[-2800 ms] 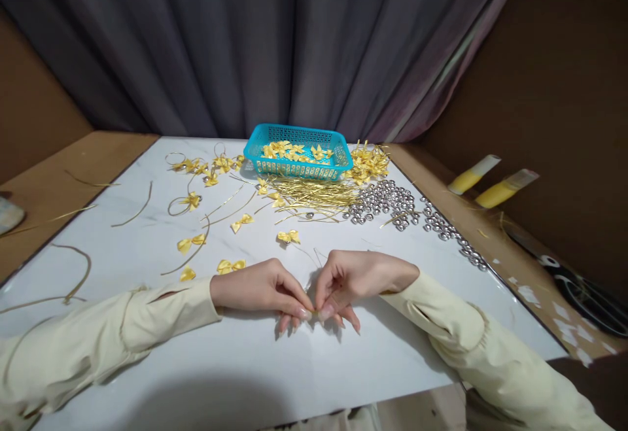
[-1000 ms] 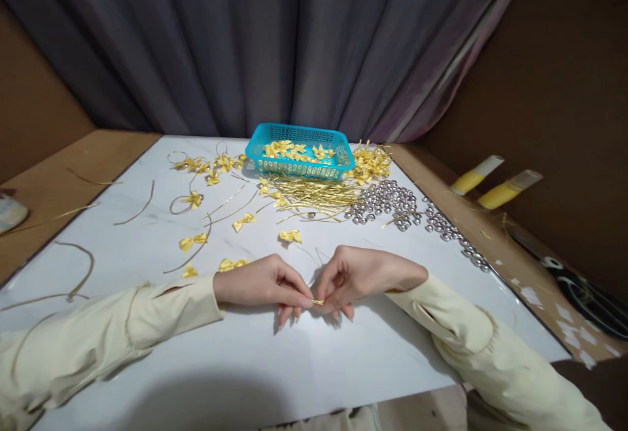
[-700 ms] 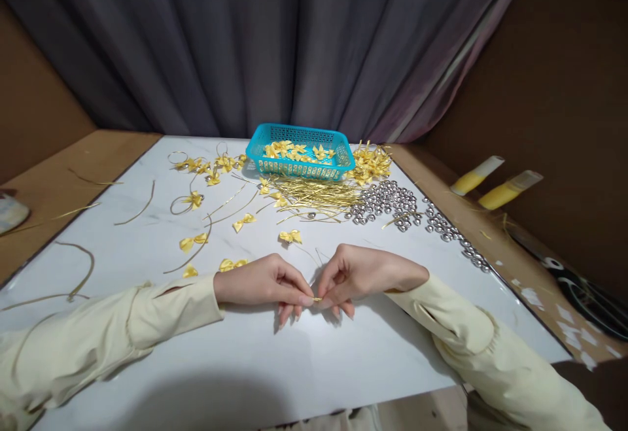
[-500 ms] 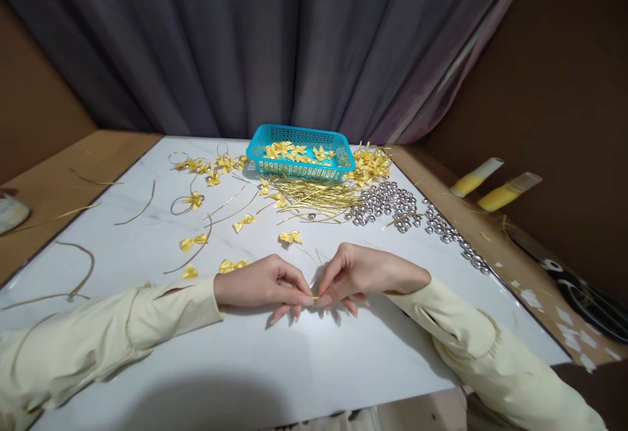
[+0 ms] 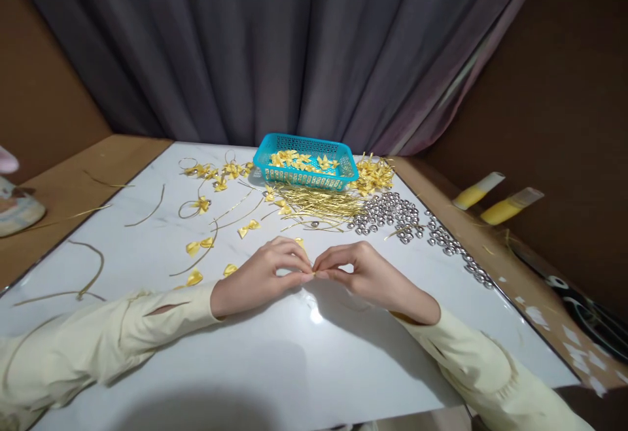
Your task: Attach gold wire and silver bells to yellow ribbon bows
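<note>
My left hand (image 5: pixel 267 269) and my right hand (image 5: pixel 370 277) meet fingertip to fingertip over the white tabletop. Each is closed in a pinch, thumb against forefinger. Between them shows a tiny bit of gold cord (image 5: pixel 314 274); the fingers hide most of it. A yellow ribbon bow (image 5: pixel 300 242) is partly covered behind my left fingers. To the left of that hand lie more yellow bows (image 5: pixel 199 246) and a curved loose cord (image 5: pixel 212 248).
A turquoise basket (image 5: pixel 304 182) holding yellow bows stands at the back. Before it lie a bundle of gold cords (image 5: pixel 324 203) and many silver beads (image 5: pixel 387 212). Bows with cord loops (image 5: pixel 200 205) lie left. Two yellow-filled tubes (image 5: pixel 513 205) and black-handled scissors (image 5: pixel 589 313) are at right.
Both hands have lifted slightly, away from me, still pinched together on the gold cord. Their lower fingers have curled in. The view has shifted a little.
</note>
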`<state>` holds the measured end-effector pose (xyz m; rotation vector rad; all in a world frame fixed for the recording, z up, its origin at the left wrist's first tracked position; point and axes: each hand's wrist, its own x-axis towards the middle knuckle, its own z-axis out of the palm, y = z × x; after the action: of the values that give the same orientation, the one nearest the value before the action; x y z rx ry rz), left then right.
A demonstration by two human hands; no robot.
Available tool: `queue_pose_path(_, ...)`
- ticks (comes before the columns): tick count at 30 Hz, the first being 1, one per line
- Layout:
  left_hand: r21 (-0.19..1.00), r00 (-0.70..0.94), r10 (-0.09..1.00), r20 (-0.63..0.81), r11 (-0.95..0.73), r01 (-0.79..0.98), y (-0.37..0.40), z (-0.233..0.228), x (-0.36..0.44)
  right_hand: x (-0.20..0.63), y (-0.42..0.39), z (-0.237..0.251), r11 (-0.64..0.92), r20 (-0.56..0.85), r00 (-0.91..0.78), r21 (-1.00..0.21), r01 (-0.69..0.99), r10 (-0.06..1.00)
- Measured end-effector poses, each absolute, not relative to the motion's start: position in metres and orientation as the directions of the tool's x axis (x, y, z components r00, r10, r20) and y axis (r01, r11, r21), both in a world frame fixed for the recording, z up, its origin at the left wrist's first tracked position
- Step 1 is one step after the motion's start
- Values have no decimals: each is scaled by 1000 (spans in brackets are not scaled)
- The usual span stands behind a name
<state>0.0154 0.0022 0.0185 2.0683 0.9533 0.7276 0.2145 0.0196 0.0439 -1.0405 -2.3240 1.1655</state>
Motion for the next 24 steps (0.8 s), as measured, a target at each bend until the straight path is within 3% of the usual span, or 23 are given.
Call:
queue_pose_path(3, 729, 572, 782, 247, -540, 422, 5, 22, 14, 213, 18, 44, 424, 6, -655, -766, 483, 756)
queue_pose_path(7, 689, 471, 857, 208, -470, 552, 21, 22, 5, 214, 20, 48, 468, 62, -629, -727, 504, 775)
queue_pose_path(10, 551, 345, 922, 178, -383, 741, 35, 14, -3, 218, 23, 53, 513, 114, -641, -711, 481, 759)
queue_pose_path(13, 502, 371, 922, 109, -373, 780, 42, 1, -5, 222, 25, 57, 552, 156, -678, -721, 419, 718)
queue_pose_path(19, 553, 399, 915, 65, -366, 748, 41, 0, 1, 225, 24, 63, 489, 68, -724, -780, 389, 686)
queue_pose_path(24, 727, 419, 907, 49, -320, 607, 28, 18, 7, 221, 23, 58, 446, 68, -679, -800, 401, 731)
